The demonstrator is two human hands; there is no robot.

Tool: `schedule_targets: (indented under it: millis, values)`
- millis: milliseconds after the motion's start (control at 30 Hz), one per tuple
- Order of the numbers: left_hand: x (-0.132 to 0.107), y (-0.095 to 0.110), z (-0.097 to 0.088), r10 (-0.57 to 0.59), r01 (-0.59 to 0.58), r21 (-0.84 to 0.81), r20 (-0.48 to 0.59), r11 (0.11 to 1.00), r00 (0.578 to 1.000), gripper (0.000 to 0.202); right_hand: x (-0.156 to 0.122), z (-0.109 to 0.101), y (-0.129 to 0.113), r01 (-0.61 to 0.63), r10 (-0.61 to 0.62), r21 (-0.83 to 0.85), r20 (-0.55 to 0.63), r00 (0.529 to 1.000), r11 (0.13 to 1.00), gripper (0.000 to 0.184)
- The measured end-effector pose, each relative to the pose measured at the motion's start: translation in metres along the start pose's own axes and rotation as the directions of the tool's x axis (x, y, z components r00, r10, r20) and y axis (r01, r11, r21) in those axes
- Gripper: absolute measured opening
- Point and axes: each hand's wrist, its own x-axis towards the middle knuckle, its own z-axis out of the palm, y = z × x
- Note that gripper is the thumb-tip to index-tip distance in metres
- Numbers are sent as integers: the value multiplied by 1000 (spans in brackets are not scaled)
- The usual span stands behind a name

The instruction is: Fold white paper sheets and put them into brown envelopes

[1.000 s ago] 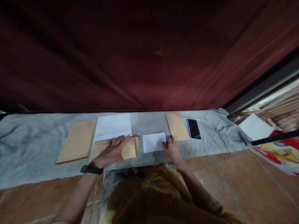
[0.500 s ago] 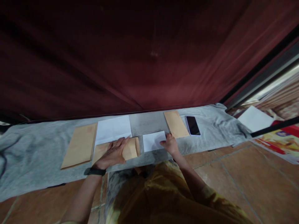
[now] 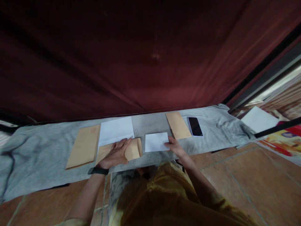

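Note:
My left hand lies open and flat on a brown envelope, whose flap end points right. Under that envelope's far edge is a larger sheet of white paper. My right hand pinches the right edge of a small white folded paper, thumb on top, fingers at the far side. The paper sits just right of the envelope's flap end, with a narrow gap between them. Another brown envelope lies beyond my right hand, and more brown envelopes are stacked at the left.
A phone with a pale case lies right of the far envelope. Grey cloth covers the long narrow surface. A dark red curtain hangs behind it. To the right are a white box-like object and a colourful printed package.
My right hand has slid slightly nearer and right, its fingers now closed on the white paper's edge. My left hand stays on the envelope. The whole view has shifted a little.

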Motion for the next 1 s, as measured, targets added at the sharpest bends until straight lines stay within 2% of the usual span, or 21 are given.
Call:
schedule_targets:
  millis: [100,267,400,633,833,1000]
  values:
    - [0,-1,0,1,-2,8,10,1000,1000,121,-8,2,3,-18,11,154,48,999,988,32]
    - [1,-2,0,8,-8,10,21,1000,1000,123,-8,11,12,-84,80,282,27,996,956,24]
    - [-1,-1,-1,-9,9,3,16,1000,1000,122,-2,17,11,-88,86,281,20,996,956,23]
    - [-3,4,-5,-2,2,-16,-10,1000,1000,121,9,9,-3,-48,61,360,-26,998,932,31]
    - [-4,1,-3,1,-3,-52,-38,999,999,121,11,28,0,-56,45,293,44,998,955,17]
    - [-5,-3,3,34,-43,-70,-124,997,992,121,14,36,4,-63,48,261,62,997,963,16]
